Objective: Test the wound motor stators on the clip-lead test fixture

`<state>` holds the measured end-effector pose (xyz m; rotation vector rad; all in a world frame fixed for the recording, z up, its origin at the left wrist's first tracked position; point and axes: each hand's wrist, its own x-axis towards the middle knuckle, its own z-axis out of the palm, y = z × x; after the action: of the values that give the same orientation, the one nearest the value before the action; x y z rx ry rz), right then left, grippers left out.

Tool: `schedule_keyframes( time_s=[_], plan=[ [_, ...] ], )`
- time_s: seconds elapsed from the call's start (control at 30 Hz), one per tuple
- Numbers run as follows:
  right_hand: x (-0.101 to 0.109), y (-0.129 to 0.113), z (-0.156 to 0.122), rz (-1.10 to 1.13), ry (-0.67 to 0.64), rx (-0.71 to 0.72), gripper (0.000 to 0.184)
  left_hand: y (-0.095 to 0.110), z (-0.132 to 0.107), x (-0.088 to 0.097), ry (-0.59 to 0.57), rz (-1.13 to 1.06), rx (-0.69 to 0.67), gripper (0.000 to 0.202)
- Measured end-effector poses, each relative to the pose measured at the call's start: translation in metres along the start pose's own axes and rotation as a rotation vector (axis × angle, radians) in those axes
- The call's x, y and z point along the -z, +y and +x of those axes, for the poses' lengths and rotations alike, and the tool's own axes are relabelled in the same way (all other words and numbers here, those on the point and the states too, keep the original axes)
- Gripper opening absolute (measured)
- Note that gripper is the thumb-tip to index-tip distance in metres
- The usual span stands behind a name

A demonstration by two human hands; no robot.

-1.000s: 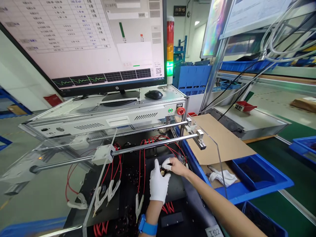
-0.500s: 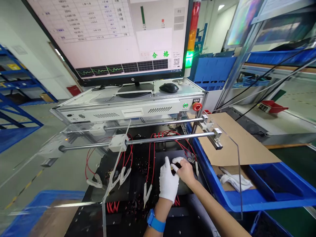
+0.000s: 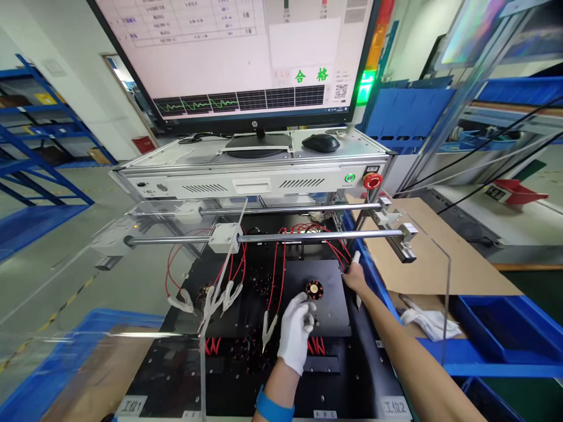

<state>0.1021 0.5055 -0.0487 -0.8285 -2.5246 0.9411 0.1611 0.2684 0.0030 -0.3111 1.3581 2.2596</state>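
Observation:
A small round wound coil part (image 3: 314, 289) with copper windings and a pale centre sits on the raised black plate (image 3: 332, 319). My left hand (image 3: 295, 328), in a white glove, is just in front of it with fingers bent and apart, holding nothing I can see. Over at the plate's right edge is my right hand (image 3: 354, 275), where red wires run to white clips. One fingertip wears a white cover and points up; the other fingers are mostly hidden. A white clip end (image 3: 358, 301) shows just below that hand.
Two metal rods (image 3: 308, 235) cross above the work surface, with a clear panel (image 3: 447, 293) on the right. More white clips (image 3: 268, 331) hang on red wires to the left. A monitor (image 3: 259, 70) stands behind; blue trays (image 3: 497, 328) and cardboard (image 3: 444, 246) lie right.
Both hands were together around the small part. Now the coil part rests on the plate, my left hand has drawn slightly back, and my right hand has moved right to the wires.

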Motion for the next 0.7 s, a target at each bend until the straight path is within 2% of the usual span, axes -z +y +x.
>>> schedule_keyframes(
  time_s=[0.07, 0.13, 0.17, 0.2, 0.23, 0.3, 0.37, 0.47, 0.53, 0.6, 0.7],
  plan=[
    [0.001, 0.0, -0.005, -0.076, -0.042, -0.043, 0.063, 0.006, -0.008, 0.007, 0.136, 0.13, -0.201, 0.038],
    [0.012, -0.008, -0.018, -0.083, -0.029, -0.019, 0.046, 0.014, -0.009, 0.019, 0.284, 0.377, -0.49, 0.031],
    [0.021, -0.015, -0.026, -0.086, -0.039, -0.001, 0.042, 0.017, -0.006, 0.025, 0.312, 0.541, -0.638, 0.028],
    [0.03, -0.024, -0.034, -0.104, -0.074, 0.013, 0.041, 0.02, -0.001, 0.031, 0.295, 0.72, -0.771, 0.025],
    [0.039, -0.033, -0.042, -0.142, -0.125, 0.016, 0.042, 0.022, 0.007, 0.035, 0.229, 0.9, -0.885, 0.024],
    [0.052, -0.049, -0.057, -0.255, -0.248, 0.013, 0.051, 0.024, 0.025, 0.039, 0.022, 1.195, -1.044, 0.026],
    [0.056, -0.059, -0.071, -0.35, -0.341, 0.017, 0.063, 0.023, 0.042, 0.036, -0.144, 1.323, -1.141, 0.024],
    [0.049, -0.059, -0.091, -0.4, -0.392, 0.028, 0.073, 0.021, 0.057, 0.028, -0.25, 1.345, -1.274, 0.013],
    [0.044, -0.052, -0.103, -0.41, -0.385, 0.0, 0.068, 0.021, 0.059, 0.024, -0.289, 1.374, -1.305, 0.011],
    [0.043, -0.046, -0.112, -0.436, -0.378, -0.033, 0.054, 0.022, 0.057, 0.021, -0.321, 1.406, -1.295, 0.012],
    [0.052, -0.045, -0.111, -0.489, -0.385, -0.034, 0.037, 0.023, 0.051, 0.017, -0.334, 1.418, -1.278, 0.01]
  ],
)
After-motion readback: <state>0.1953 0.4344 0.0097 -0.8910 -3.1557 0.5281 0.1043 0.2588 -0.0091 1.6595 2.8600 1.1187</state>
